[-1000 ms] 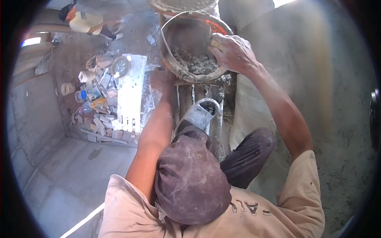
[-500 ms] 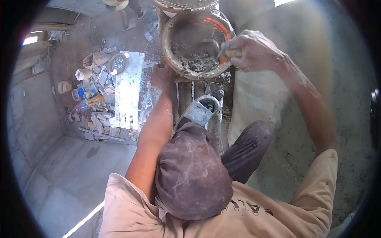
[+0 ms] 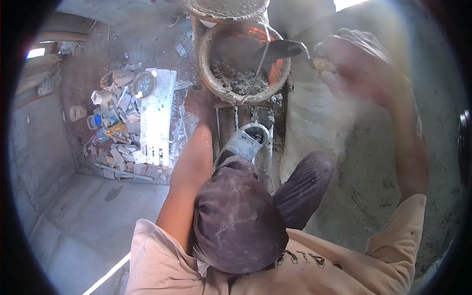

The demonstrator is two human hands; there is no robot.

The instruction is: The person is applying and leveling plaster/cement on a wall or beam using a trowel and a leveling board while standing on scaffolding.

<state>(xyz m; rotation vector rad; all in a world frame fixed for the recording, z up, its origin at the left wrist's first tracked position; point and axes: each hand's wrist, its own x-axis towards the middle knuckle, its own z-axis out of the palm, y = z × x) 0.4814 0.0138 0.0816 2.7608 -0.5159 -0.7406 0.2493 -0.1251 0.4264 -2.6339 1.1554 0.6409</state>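
The plastered wall [image 3: 364, 162] is seen rising to the right of the mortar bucket [image 3: 241, 64], grey and rough, with a bright opening at its top edge. The bucket, orange inside and crusted outside, is perched high on narrow planks [image 3: 236, 123] that run just below it, and it holds a low heap of wet mortar [image 3: 238, 81]; a second caked pan [image 3: 223, 7] is seen just above it. A rubble pile [image 3: 123, 128] with a pale perforated board lies far below, left of the bucket. The right hand [image 3: 354, 66] is held right of the bucket, fingers curled tight round the trowel handle, with the trowel [image 3: 280, 49] blade reaching over the bucket's right rim; whether mortar is carried on it cannot be told. The left hand [image 3: 199, 101] is pressed against the bucket's lower left side, fingers partly hidden, so the grip cannot be told. Risks judged: the bucket could be tipped off the planks if it is pushed or scooped hard, mortar could be dropped on the rubble below, and balance could be lost on so narrow a perch with one arm stretched to the wall.
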